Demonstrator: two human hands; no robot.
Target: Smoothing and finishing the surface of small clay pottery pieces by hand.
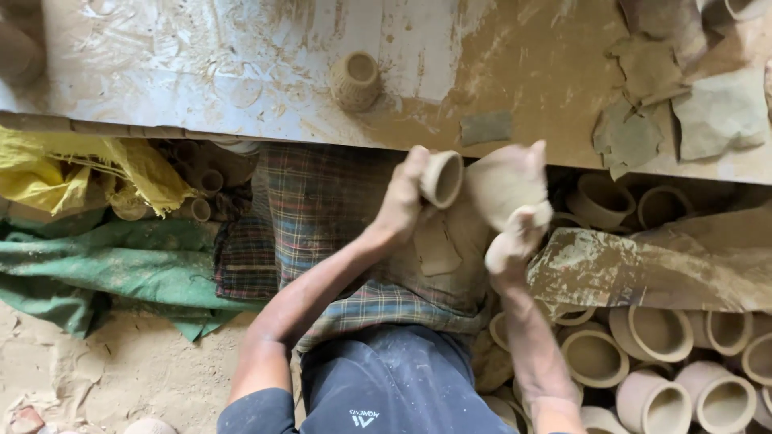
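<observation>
Clay cup (441, 178) sits pinched in the left hand (400, 205) below the bench (241, 72); right hand (515, 213), clamped on a lump (500, 183), should press gently, I'd say.

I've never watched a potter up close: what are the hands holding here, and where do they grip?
The left hand holds a small clay cup by its side wall. The right hand grips a lump of clay from below.

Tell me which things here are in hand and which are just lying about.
In hand:
- small wet clay cup, held by the left hand
- flat slab of grey-brown clay, gripped by the right hand

Lying about:
- ribbed clay cup on the smeared clay-coated board
- torn clay scraps
- round clay pots stacked at right
- yellow cloth
- green cloth
</observation>
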